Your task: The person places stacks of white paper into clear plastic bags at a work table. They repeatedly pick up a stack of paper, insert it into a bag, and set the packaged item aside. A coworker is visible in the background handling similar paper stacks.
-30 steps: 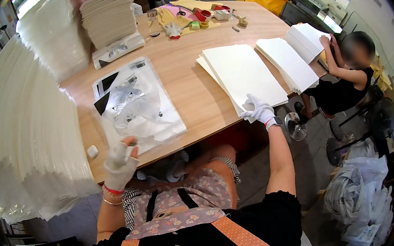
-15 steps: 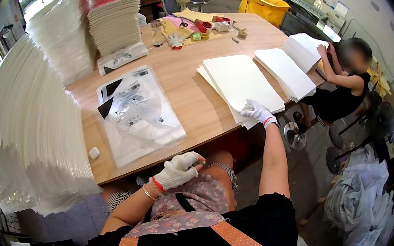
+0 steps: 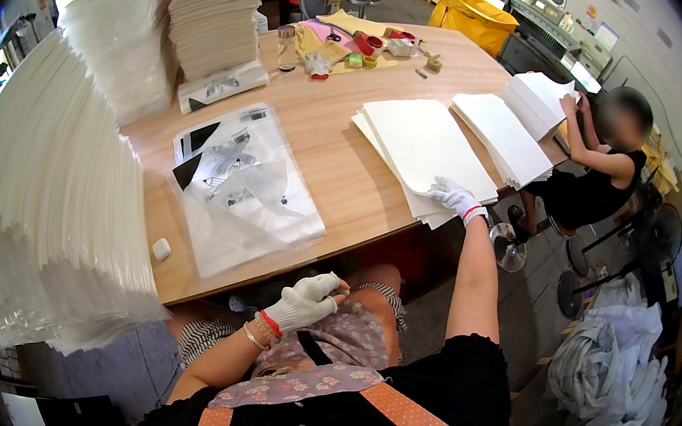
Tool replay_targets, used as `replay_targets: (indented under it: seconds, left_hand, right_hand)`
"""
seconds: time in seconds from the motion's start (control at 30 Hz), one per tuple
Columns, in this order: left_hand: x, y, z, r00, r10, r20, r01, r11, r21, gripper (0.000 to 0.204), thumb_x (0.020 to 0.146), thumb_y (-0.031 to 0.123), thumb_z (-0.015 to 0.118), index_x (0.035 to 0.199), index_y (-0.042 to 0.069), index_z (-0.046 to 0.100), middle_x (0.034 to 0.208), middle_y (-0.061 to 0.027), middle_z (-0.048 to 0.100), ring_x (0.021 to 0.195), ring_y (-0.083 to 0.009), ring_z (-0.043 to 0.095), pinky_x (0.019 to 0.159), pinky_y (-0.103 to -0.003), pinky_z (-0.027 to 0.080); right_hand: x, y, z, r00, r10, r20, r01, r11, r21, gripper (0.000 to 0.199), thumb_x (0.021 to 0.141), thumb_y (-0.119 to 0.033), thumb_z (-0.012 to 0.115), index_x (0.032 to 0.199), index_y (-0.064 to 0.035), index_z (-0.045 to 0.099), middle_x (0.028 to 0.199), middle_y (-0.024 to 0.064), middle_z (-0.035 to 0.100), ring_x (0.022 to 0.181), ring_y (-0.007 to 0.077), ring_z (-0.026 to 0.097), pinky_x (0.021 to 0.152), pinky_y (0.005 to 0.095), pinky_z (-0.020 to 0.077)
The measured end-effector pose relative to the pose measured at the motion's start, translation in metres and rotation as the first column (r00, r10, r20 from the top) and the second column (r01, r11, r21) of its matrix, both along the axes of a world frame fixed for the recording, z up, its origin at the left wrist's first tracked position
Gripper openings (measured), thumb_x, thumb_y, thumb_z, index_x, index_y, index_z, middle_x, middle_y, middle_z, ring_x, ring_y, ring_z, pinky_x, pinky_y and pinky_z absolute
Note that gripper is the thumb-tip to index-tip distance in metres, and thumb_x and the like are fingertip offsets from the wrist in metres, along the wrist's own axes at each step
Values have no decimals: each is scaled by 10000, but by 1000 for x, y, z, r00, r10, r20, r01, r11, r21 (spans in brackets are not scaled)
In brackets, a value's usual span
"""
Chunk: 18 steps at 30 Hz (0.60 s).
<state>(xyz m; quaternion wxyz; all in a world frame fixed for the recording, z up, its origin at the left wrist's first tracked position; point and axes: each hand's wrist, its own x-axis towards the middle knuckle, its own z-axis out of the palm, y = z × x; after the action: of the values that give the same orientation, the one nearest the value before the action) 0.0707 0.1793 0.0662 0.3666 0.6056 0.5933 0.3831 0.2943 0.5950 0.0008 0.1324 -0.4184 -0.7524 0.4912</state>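
Note:
My right hand, in a white glove with a red cuff edge, is at the near corner of a stack of large white sheets on the table. Its fingers close on the top sheet's corner, which looks bent up; the part under the hand is hidden. My left hand hovers above my lap, short of the table edge, in a white knitted glove with bare fingertips. Its fingers are curled in, and nothing shows between them. On the tabletop ahead of it lie clear plastic bags with dark printing.
A tall pile of clear-wrapped sheets walls the left side. A second white stack and a person handling white sheets are at the right. Tape rolls, a glass jar and a small white case lie about.
The view has tilted slightly. Both my hands keep nearly the same places. At the right, the other person has raised the edge of a white sheet.

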Motion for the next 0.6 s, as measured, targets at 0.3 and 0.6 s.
replay_targets:
  seconds: [0.3, 0.6]
  left_hand:
    - [1, -9, -21, 999, 15, 33, -9, 985, -173, 203, 870, 144, 577, 1023, 12, 591, 975, -147, 633, 868, -257, 622, 760, -333, 488]
    - [-4, -27, -47, 995, 80, 59, -71, 987, -142, 197, 852, 104, 602, 1024, 8, 609, 900, -124, 646, 837, -191, 619, 737, -304, 491]
  right_hand:
    - [1, -3, 4, 988, 16, 155, -39, 989, 143, 817, 775, -470, 711, 1345, 34, 412, 1331, 194, 501, 1247, 290, 468, 1033, 344, 365]
    - [4, -41, 2, 882, 30, 471, -337, 737, 585, 873, 597, -384, 795, 1335, -71, 450, 1288, 152, 526, 1150, 348, 519, 1004, 386, 403]
